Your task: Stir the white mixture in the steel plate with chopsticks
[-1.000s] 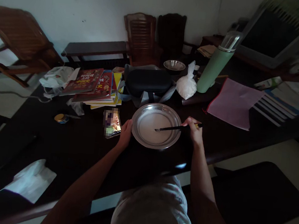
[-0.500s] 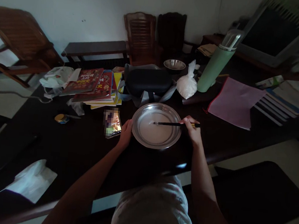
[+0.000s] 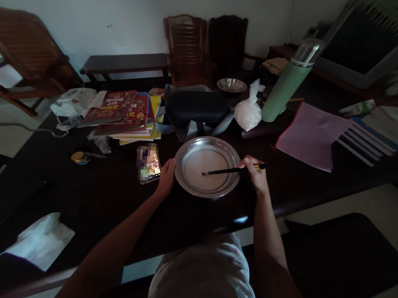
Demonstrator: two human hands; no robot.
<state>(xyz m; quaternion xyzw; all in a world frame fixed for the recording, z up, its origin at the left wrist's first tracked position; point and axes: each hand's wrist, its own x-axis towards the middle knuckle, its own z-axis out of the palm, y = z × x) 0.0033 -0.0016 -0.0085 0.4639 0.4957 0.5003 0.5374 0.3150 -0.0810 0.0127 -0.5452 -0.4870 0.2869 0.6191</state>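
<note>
Worktop (image 3: 98, 195) seen from the wearer's head, with both hands at a metal dish (image 3: 204, 192). The dish stands at the middle of the view, near the worktop's front edge, and holds a whitish liquid (image 3: 206, 161). The right hand (image 3: 255, 174), at the dish's right side, is closed around the chopsticks (image 3: 223, 171); these slant over the right rim, their tips lowered to the liquid near the middle of the dish. The left hand (image 3: 167, 176) lies along the left rim, touching it; whether its fingers grip the rim cannot be told.

Just left of the left hand, a phone (image 3: 154, 167) with a lit screen; farther left, a small jar (image 3: 80, 157) with a gold lid. Near left corner: a crumpled white sheet (image 3: 42, 240). Behind the phone, a pile of books (image 3: 116, 109). Behind the dish, a black case (image 3: 198, 107), then a second metal bowl (image 3: 231, 86). To the right of the case, a knotted clear bag (image 3: 248, 115) of white matter, beside it a green flask (image 3: 285, 89) with a shiny cap, and a pink folder (image 3: 312, 137).
</note>
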